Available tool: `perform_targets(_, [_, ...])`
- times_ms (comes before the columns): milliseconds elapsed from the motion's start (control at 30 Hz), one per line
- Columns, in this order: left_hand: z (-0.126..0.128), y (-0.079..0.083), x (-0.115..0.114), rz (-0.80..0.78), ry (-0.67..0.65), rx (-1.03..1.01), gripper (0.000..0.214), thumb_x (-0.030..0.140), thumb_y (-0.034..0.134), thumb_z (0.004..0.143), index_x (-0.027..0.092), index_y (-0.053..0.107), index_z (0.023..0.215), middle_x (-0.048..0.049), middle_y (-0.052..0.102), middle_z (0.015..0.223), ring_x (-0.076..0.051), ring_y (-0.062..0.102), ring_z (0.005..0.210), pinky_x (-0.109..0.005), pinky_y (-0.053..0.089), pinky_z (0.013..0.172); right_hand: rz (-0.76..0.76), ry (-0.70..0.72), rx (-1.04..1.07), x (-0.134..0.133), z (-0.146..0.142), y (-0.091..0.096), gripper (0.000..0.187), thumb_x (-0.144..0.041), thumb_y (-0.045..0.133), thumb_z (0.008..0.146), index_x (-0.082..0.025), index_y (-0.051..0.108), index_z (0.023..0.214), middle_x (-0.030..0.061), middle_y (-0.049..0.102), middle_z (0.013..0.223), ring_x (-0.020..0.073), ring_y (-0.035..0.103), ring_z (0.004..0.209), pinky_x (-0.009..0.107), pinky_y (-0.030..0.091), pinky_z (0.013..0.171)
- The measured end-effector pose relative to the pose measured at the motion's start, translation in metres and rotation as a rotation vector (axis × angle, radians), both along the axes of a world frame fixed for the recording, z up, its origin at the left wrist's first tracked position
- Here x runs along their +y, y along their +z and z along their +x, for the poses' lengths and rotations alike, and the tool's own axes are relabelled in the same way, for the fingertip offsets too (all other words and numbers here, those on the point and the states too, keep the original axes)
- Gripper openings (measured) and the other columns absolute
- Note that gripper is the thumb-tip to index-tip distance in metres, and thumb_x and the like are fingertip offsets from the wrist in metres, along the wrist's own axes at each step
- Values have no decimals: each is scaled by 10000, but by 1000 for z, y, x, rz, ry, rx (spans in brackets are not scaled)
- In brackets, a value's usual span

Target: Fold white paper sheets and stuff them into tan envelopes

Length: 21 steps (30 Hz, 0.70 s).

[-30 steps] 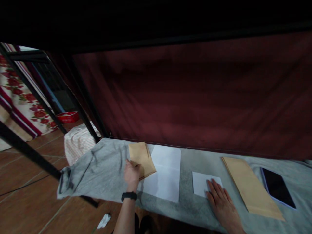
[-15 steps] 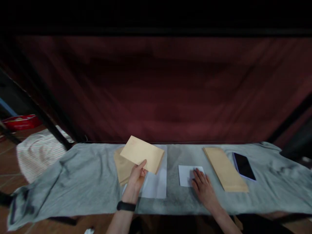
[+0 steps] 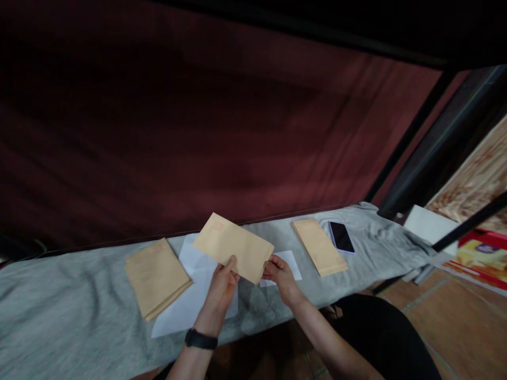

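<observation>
My left hand (image 3: 225, 279) grips a tan paper envelope (image 3: 233, 244) by its lower edge, thumb on top, and holds it above the cloth. At the envelope's right end, the fingers of my right hand (image 3: 280, 273) pinch the edge near the flap. Beneath and behind my right hand lies a small white paper (image 3: 293, 264), partly covered. A stack of tan envelopes (image 3: 156, 277) rests to the left, overlapping larger white sheets (image 3: 186, 311). On the right lies another pile of tan envelopes (image 3: 319, 247).
A phone (image 3: 341, 237) in a purple case lies beside the right pile. Grey cloth (image 3: 79, 295) covers the narrow table. Dark red fabric (image 3: 222, 132) hangs behind it. At far right are a metal frame bar (image 3: 412, 132), a white box (image 3: 430, 227) and a red package (image 3: 481, 258).
My right hand has left the small white paper and moved to the right end of the envelope in my left hand. The camera view has turned rightward and tilted.
</observation>
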<state>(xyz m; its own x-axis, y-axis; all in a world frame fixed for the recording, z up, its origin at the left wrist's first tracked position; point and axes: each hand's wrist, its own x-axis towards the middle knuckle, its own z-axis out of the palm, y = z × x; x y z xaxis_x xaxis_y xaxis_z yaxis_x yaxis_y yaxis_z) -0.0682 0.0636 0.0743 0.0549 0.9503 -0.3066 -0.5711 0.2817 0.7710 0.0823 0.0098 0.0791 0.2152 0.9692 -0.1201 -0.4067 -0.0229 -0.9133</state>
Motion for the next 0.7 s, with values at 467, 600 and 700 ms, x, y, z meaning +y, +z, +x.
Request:
perform_targets(467, [-8,17,-16,18,-159,-590,486,293,596,939,194,535,1410,-91,763,1113,-248,726,1024,-415,529,1001,-48,65,293,-8,-15,5,373,-374,860,611,-208,706,907,28,765,818,242,731,818,322,567,693])
perform_targets(600, [-18,22,-14,157,-204,-622,749,486,691,852,170,444,1485,-144,667,1315,-315,616,1232,-454,444,1099,-116,141,373,-16,-32,4,387,-373,848,627,-209,691,941,43,767,846,267,735,870,334,576,678])
perform_targets(700, [-23,29,-8,236,-174,-589,884,589,724,786,168,419,1501,-159,614,1384,-337,561,1295,-465,424,1117,-144,187,385,-20,-42,5,359,-402,840,654,-209,684,913,50,761,824,275,734,866,336,575,661])
